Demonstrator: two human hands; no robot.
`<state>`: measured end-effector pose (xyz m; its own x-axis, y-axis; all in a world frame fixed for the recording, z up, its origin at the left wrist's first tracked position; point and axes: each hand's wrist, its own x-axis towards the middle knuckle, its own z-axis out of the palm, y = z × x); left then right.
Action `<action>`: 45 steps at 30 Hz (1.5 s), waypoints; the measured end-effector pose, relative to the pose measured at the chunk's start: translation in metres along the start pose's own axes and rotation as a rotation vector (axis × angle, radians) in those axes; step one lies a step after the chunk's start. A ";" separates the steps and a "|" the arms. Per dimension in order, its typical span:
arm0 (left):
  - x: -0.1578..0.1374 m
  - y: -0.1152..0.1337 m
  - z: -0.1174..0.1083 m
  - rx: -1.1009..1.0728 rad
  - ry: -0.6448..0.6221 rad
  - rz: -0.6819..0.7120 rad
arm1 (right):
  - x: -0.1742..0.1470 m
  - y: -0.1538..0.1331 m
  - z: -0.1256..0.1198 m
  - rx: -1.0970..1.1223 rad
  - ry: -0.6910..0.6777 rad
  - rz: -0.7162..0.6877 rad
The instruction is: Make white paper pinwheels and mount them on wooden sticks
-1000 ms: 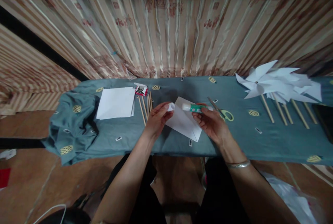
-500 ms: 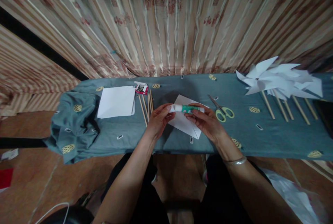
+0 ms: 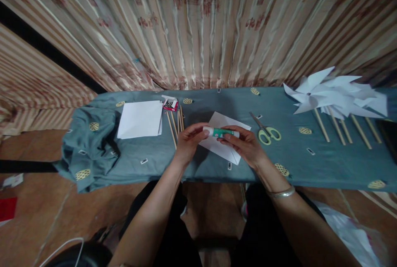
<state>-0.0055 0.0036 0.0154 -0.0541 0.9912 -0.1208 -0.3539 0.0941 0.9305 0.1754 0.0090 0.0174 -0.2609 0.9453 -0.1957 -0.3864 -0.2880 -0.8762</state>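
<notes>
A green and white glue stick (image 3: 219, 132) lies level between my two hands, above the table. My left hand (image 3: 191, 139) pinches its white left end. Around its right part my right hand (image 3: 242, 141) is closed, fingers on top and below. Under the hands rests a white sheet of paper (image 3: 221, 149) with crease lines, partly covered by them. Just right of my right hand lie scissors (image 3: 266, 130) with light green handles, blades pointing away. Several wooden sticks (image 3: 174, 123) are on the cloth beyond my left hand.
A stack of white paper (image 3: 140, 120) is at the left, beside a small open red and white box (image 3: 170, 103) of tiny metal pieces. Several white paper pinwheels (image 3: 316, 95) on sticks lie at the right. A blue-green cloth (image 3: 198, 174) covers the table; a striped curtain (image 3: 198, 31) hangs behind.
The glue stick looks shorter, its two parts now closer together, as my hands have drawn slightly nearer each other. The view has shifted a little; the other things lie as before.
</notes>
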 end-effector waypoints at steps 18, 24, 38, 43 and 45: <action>-0.021 0.009 -0.013 -0.179 0.031 -0.073 | -0.011 0.028 0.048 0.066 -0.089 0.229; -0.038 0.012 -0.021 -0.142 0.029 -0.115 | -0.015 0.040 0.060 0.054 -0.165 0.237; -0.022 0.035 -0.115 1.100 0.293 0.045 | -0.019 0.009 -0.025 -0.623 0.086 -0.229; -0.031 0.042 -0.108 1.303 0.329 0.207 | -0.030 -0.006 -0.061 -1.230 0.146 -0.391; -0.037 0.038 -0.094 1.330 0.252 0.382 | -0.035 -0.008 -0.070 -1.345 0.086 -0.434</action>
<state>-0.1049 -0.0387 0.0224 -0.1586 0.9456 0.2840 0.8483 -0.0167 0.5293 0.2495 -0.0108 0.0005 -0.2678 0.9402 0.2105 0.7173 0.3405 -0.6079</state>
